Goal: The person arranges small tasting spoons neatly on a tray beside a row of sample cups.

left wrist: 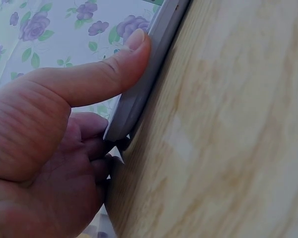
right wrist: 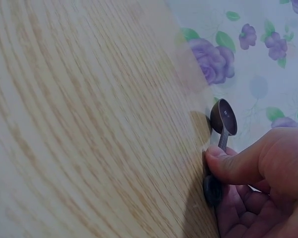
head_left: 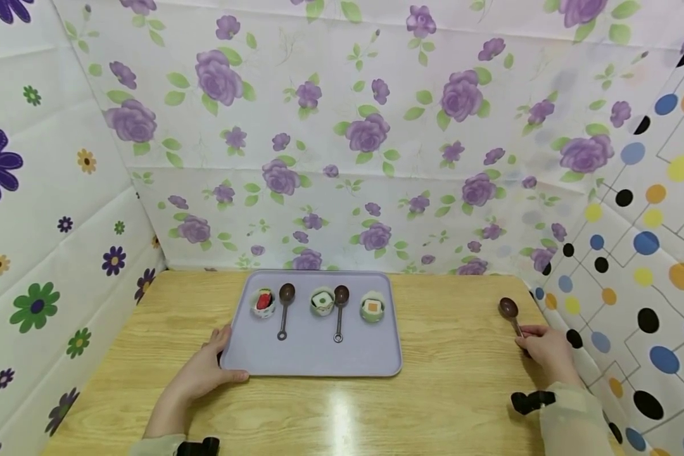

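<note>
At the right side of the table, my right hand point(head_left: 549, 352) pinches the handle of a brown measuring spoon point(head_left: 508, 308) between thumb and fingers. Below the thumb in the right wrist view shows a dark rounded piece point(right wrist: 212, 191), partly hidden; I cannot tell whether it belongs to this spoon. My left hand point(head_left: 205, 367) grips the front left corner of a lavender tray point(head_left: 313, 361), thumb along the front rim and fingers at the left side. On the tray lie two more brown measuring spoons, a left one point(head_left: 287, 292) and a right one point(head_left: 341, 295), handles toward me.
Three small cups stand on the tray: one with a red piece point(head_left: 264, 301), a middle one with a white piece point(head_left: 322, 301), and a green one point(head_left: 372, 307) with an orange-centred square. Patterned cloth walls point(head_left: 319, 190) border the wooden table point(head_left: 450, 354) at the back and both sides.
</note>
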The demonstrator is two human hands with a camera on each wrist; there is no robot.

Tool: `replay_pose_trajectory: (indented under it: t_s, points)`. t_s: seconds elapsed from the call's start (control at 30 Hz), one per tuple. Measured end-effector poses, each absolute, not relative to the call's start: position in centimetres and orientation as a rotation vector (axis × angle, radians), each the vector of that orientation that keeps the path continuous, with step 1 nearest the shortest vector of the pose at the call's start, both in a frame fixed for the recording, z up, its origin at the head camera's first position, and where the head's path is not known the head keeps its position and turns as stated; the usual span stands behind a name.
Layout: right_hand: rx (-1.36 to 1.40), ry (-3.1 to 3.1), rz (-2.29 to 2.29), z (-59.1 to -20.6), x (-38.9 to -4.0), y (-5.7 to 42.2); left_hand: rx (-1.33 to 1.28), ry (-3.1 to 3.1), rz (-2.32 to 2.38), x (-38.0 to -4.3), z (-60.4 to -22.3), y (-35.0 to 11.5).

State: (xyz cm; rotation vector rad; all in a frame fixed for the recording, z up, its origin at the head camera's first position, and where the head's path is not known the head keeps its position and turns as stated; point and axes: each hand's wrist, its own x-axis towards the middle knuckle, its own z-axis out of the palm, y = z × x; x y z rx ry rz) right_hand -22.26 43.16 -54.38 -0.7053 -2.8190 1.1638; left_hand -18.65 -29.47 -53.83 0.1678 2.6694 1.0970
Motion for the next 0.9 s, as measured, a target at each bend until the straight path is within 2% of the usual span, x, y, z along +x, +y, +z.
replay_pose_trajectory:
  t_s: [0.9]
  points:
    - [-0.688,-2.87,1.233,-53.4,-22.16,43.67,0.156,2.678,1.082,-18.64,-53.59,-29.07]
